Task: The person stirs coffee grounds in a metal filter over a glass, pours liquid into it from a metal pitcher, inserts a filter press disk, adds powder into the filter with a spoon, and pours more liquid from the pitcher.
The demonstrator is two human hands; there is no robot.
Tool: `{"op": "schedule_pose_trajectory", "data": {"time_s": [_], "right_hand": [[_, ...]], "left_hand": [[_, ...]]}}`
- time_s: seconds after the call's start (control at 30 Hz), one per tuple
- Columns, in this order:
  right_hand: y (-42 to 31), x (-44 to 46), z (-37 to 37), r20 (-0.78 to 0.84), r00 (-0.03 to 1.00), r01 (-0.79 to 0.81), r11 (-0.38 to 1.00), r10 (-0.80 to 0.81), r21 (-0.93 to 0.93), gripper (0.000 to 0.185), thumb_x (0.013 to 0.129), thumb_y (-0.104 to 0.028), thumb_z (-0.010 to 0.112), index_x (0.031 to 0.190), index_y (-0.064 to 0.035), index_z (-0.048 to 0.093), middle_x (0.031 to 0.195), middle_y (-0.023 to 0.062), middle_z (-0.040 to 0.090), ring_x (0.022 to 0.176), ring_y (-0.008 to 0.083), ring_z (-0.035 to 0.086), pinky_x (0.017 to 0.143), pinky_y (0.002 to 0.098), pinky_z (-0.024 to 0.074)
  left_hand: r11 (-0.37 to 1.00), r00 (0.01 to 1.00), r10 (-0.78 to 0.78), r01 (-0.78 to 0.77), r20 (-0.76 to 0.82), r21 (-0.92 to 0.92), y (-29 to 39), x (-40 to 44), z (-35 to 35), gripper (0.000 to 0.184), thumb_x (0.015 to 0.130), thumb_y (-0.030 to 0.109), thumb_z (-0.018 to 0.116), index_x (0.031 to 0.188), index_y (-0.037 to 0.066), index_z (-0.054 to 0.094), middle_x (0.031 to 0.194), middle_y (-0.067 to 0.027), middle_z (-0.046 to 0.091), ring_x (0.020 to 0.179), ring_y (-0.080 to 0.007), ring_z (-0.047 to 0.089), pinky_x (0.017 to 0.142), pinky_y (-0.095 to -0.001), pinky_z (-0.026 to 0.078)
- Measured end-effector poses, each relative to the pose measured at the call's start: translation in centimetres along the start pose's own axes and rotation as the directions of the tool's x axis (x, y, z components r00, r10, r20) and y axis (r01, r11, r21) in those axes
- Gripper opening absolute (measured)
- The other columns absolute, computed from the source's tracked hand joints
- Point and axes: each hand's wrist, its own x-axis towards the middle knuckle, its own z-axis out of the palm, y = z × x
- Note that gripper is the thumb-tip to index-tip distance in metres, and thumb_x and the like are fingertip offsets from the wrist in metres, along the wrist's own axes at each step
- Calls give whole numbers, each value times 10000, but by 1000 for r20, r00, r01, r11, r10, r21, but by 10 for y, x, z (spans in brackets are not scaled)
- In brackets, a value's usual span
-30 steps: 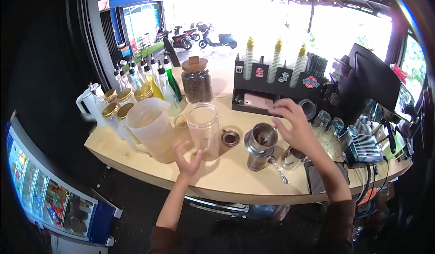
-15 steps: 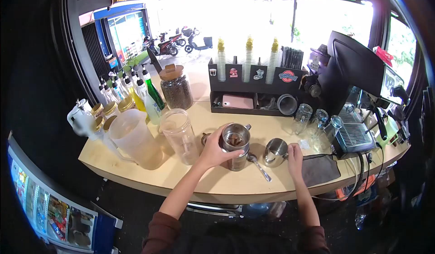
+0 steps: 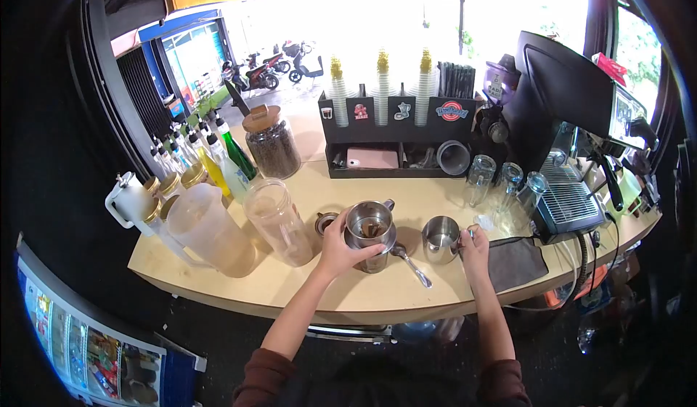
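My left hand is wrapped round a metal coffee dripper, which has a small side handle and brown contents inside. It stands on a glass that is partly hidden by the hand and the dripper. To the right, a stainless steel pitcher stands upright on the counter. The fingers of my right hand are closed on its handle. A metal spoon lies between the dripper and the pitcher. Behind my left hand sits a small round metal piece, partly covered.
Left on the wooden counter stand a plastic jug, a clear container, a bean jar and several bottles. A black cup organizer is behind. Glass mugs, a dark cloth and an espresso machine are right.
The camera view has shifted slightly. My right hand's fingers have changed position at the pitcher's handle, the pitcher still on the counter. My left hand keeps its hold on the dripper.
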Motion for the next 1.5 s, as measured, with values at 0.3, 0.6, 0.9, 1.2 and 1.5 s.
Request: {"op": "schedule_pose_trajectory", "data": {"time_s": [0.3, 0.6, 0.9, 1.2, 1.5], "right_hand": [[-82, 18, 43, 140, 980, 147, 988, -139, -50, 162, 934, -108, 602, 868, -75, 458, 736, -14, 533, 641, 55, 527, 598, 190, 400], [-143, 45, 102, 333, 932, 207, 966, -146, -155, 243, 915, -91, 632, 842, -90, 400, 741, -59, 373, 636, 15, 426, 528, 183, 395], [-157, 54, 127, 445, 886, 249, 943, -131, -219, 261, 886, -89, 668, 821, -83, 415, 726, -66, 366, 651, 4, 357, 551, 182, 315], [-163, 56, 143, 484, 857, 362, 874, -176, -325, 261, 849, -67, 690, 802, -74, 433, 701, -68, 361, 646, 18, 320, 561, 197, 283], [-171, 52, 153, 539, 824, 425, 822, -177, -380, 274, 854, -78, 690, 799, -67, 422, 686, -46, 449, 642, 11, 392, 555, 194, 344]], "left_hand": [[999, 999, 31, -30, -41, 43, 2, -1, 0, 770, 573, 260, 894, 1203, -16, 548, 1091, -132, 662, 1021, -212, 641, 946, -341, 475], [998, 997, 50, -48, -54, 33, -1, 1, 0, 740, 551, 299, 898, 1145, -11, 581, 1047, -133, 680, 993, -222, 657, 921, -345, 493], [996, 994, 84, -83, -75, 20, -4, 2, 1, 737, 544, 319, 895, 1134, -3, 593, 1035, -130, 682, 969, -233, 663, 902, -350, 503], [997, 995, 65, -61, -71, 52, -2, 3, -1, 735, 534, 319, 896, 1129, 6, 602, 1028, -124, 685, 965, -234, 664, 899, -358, 500], [994, 993, 97, -93, -67, 56, -7, 3, 0, 735, 530, 318, 896, 1128, 11, 600, 1019, -124, 686, 955, -236, 664, 896, -360, 494]]}}
